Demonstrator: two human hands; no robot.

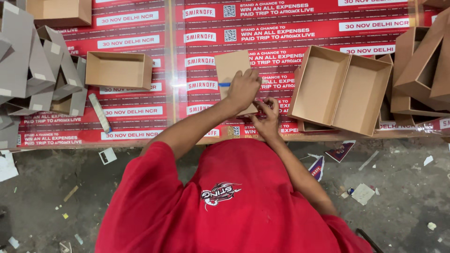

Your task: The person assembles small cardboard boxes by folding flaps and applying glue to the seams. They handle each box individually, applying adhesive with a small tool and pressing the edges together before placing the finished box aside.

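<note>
A flat brown cardboard piece (pixel 229 65) lies on the table covered with red printed sheet (pixel 140 124). My left hand (pixel 242 89) rests on the piece's lower part, fingers curled around a small blue thing (pixel 225 85) that sticks out to the left. My right hand (pixel 266 118) is just below and to the right, with its fingers pinching the cardboard's lower right corner. Both hands touch each other near that corner. What the blue thing is cannot be told.
An open brown box (pixel 119 70) stands to the left, two joined open box halves (pixel 340 89) to the right, more brown boxes (pixel 422 65) at the far right. Grey folded cardboard (pixel 28 61) piles at the left. A narrow strip (pixel 99 112) lies near the table edge. Paper scraps litter the floor (pixel 403 197).
</note>
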